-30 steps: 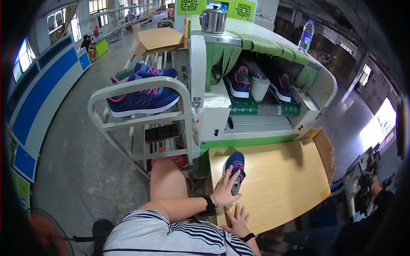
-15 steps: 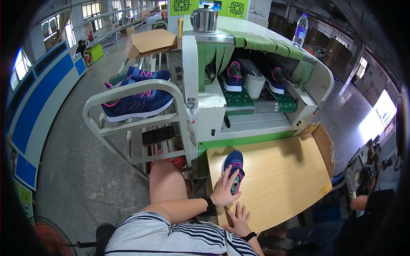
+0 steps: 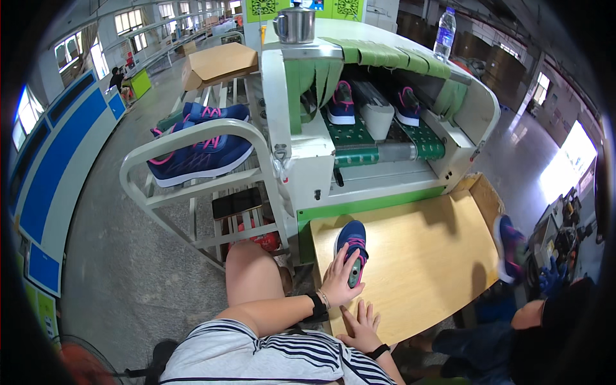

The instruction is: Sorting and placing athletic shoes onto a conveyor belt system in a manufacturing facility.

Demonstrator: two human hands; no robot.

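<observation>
A navy sneaker [image 3: 351, 235] with pink laces rests on the wooden board, toe pointing away from me. A dark green form with a round hole shows in its heel opening. My left hand [image 3: 340, 280] is closed around the heel end, fingers along the sneaker's side. Close by, at the board's near edge, my right hand [image 3: 362, 328] lies flat with its fingers spread and nothing in it. Two more navy sneakers, a left one [image 3: 341, 106] and a right one [image 3: 407, 109], stand on green perforated belts at the machine's mouth.
The board [image 3: 417, 256] juts from the white-and-green machine [image 3: 385, 40]. On top stand a metal cup [image 3: 296, 25] and a water bottle [image 3: 444, 35]. A rack [image 3: 138, 179] at left carries several sneakers [image 3: 205, 157]. A co-worker's blue-gloved hand [image 3: 552, 277] is near a sneaker [image 3: 511, 249] at right.
A sneaker and a co-worker's blue-gloved hand have come into view beyond the board's right edge. My view has shifted slightly; my left hand stays on its sneaker and my right hand stays flat.
</observation>
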